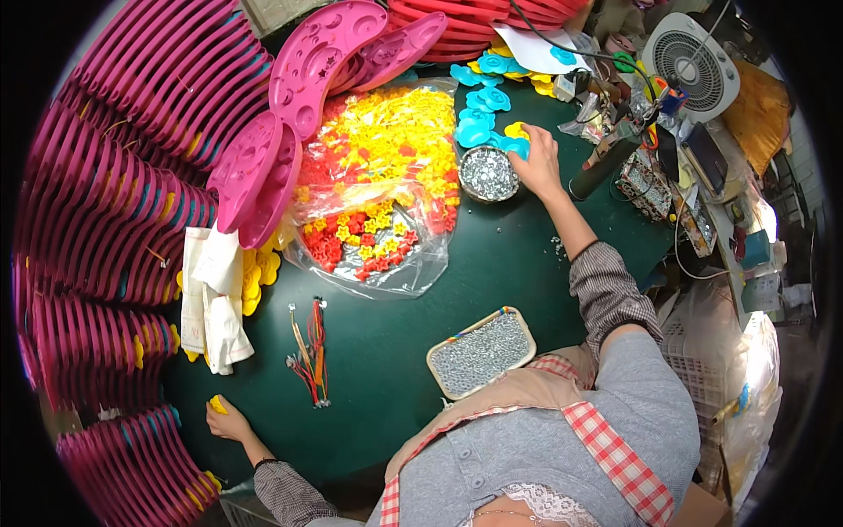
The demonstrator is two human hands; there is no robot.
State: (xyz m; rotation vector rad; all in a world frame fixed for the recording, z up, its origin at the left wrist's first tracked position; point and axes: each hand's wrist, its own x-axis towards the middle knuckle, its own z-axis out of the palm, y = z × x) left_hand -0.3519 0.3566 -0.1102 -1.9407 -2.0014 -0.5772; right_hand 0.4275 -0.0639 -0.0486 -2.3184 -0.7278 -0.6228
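My left hand (230, 424) pinches a small yellow plastic piece (218, 403) at the lower left. My right hand (538, 162) is beside a steel bowl of silvery bits (487, 173), its fingers curled on yellow (516, 131) and blue pieces (474, 132) at the bowl's far side; which piece it grips is hard to tell. A large clear bag (378, 149) of red and yellow star-shaped pieces lies mid-table. Nearer me are a tray of small silvery pieces (483, 350) and a bundle of wired parts (312, 356).
Stacked pink panels (114, 228) line the left, with loose pink trays (320, 48) at the back and white cloths (211, 299) beside them. A dark upright cylinder (593, 176), cables, tools and a fan (689, 66) crowd the right side of the green table (395, 422).
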